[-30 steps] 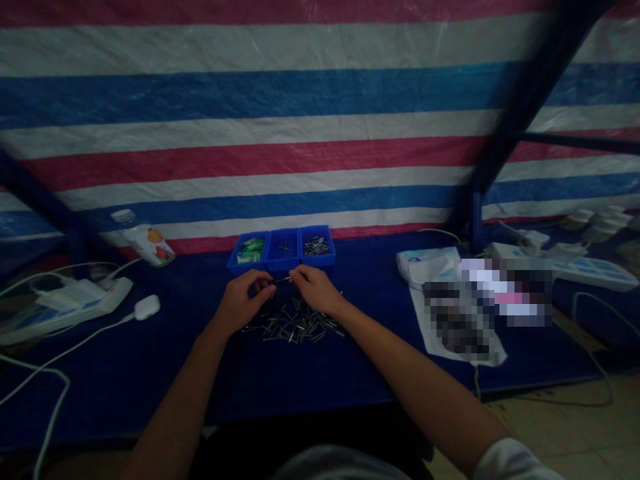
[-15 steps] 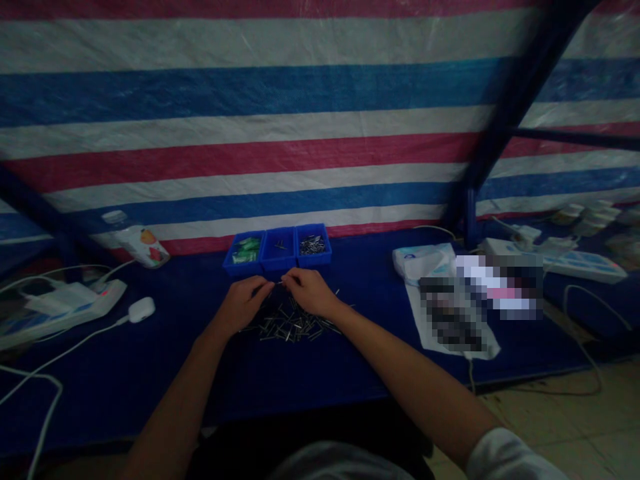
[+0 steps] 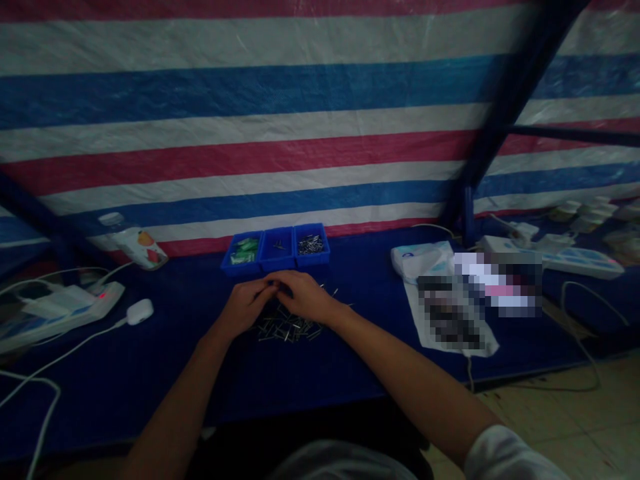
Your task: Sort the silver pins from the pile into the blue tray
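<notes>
My left hand (image 3: 246, 304) and my right hand (image 3: 304, 295) meet at the fingertips above a pile of thin metal pins (image 3: 293, 328) on the blue tabletop. Both hands are closed in a pinch, and the right fingers overlap the left ones. What sits between the fingertips is hidden. Just beyond the hands stand three joined blue bins: the left bin (image 3: 242, 269) has green packets (image 3: 245, 251), the middle bin (image 3: 278, 263) has a few small pins (image 3: 279, 245), and the right bin (image 3: 313, 259) has many small metal pieces (image 3: 311, 245).
At left are a bottle (image 3: 143, 248), a power strip (image 3: 107, 299) with cables and a white charger (image 3: 139, 311). To the right lie a tissue pack (image 3: 420, 261), a paper sheet (image 3: 415, 320) and another power strip (image 3: 590, 263). A striped sheet (image 3: 300, 153) hangs behind.
My hands have come together. The right hand has shifted left over the left fingertips. The thin metal piece seen between them before is now covered.
</notes>
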The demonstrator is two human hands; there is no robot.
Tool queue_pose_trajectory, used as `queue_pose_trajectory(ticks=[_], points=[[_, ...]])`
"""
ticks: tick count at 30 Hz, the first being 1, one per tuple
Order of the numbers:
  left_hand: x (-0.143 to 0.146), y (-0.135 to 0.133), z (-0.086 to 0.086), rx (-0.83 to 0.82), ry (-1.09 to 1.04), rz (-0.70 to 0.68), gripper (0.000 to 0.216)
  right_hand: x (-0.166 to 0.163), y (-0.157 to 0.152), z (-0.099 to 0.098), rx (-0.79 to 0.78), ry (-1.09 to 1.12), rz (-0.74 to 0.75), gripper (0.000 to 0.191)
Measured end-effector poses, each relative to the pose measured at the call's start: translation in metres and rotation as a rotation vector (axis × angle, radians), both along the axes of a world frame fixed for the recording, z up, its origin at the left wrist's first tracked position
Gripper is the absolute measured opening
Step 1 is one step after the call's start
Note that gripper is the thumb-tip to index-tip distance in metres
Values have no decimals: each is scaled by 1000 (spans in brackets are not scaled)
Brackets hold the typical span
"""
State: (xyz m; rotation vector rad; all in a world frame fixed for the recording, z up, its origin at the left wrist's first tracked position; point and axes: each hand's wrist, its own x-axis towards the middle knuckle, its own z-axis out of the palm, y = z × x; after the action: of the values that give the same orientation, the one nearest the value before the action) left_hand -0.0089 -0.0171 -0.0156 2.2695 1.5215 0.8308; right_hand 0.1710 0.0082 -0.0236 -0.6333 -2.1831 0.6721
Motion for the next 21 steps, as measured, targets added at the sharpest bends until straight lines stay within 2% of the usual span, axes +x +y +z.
queue_pose_trajectory(ticks=[2,6,11,15,18,21], points=[[-2,0,2,15,13,26,42,0,3,2,-119,88,-12,35],[-9,3,4,20,84,100,39,3,14,8,-494,412,-73,19],[-17,7,1,-5,124,140,31,16,24,19,-819,749,-118,20],[-17,6,0,-39,130,110,30,24,27,19,-933,829,-215,29],[-16,4,2,-80,130,88,28,26,31,13,-963,841,-302,33],[-16,3,0,-108,121,67,27,25,34,8,-975,860,-327,34]])
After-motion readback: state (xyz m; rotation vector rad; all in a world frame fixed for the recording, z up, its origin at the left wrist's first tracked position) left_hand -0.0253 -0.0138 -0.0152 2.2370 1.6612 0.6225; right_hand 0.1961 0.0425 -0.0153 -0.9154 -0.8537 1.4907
